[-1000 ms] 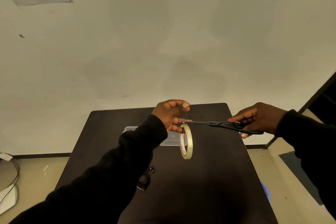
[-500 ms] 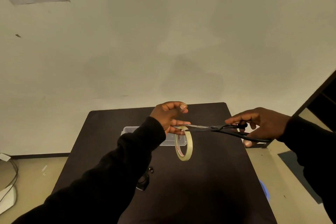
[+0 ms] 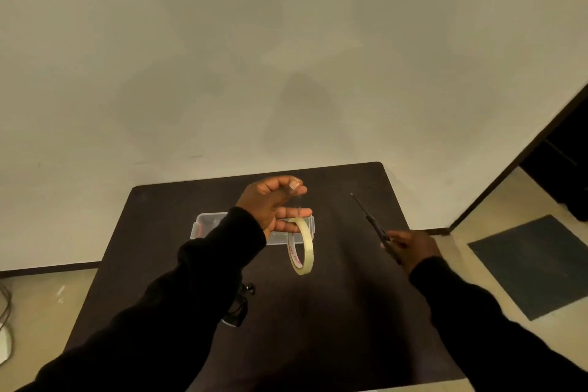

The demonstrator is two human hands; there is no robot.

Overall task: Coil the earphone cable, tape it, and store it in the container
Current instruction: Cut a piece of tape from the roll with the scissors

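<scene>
My left hand (image 3: 273, 207) is raised over the dark table (image 3: 334, 312). A cream tape roll (image 3: 301, 247) hangs from its lower fingers, and a short clear strip of tape (image 3: 298, 200) stretches up to the thumb and forefinger. My right hand (image 3: 412, 248) grips black scissors (image 3: 372, 223), blades closed and pointing up and away, well to the right of the tape. The coiled black earphone cable (image 3: 239, 305) lies on the table, partly hidden by my left sleeve. A clear plastic container (image 3: 210, 226) sits behind my left hand.
The table's far edge meets a pale wall. A dark floor mat (image 3: 534, 264) lies to the right, beside a dark doorway. Cables and a white object lie on the floor at far left.
The scissors have pulled away from the tape to the right and lowered, blades turned to point away. The left hand stays raised, now holding a cut strip above the hanging roll.
</scene>
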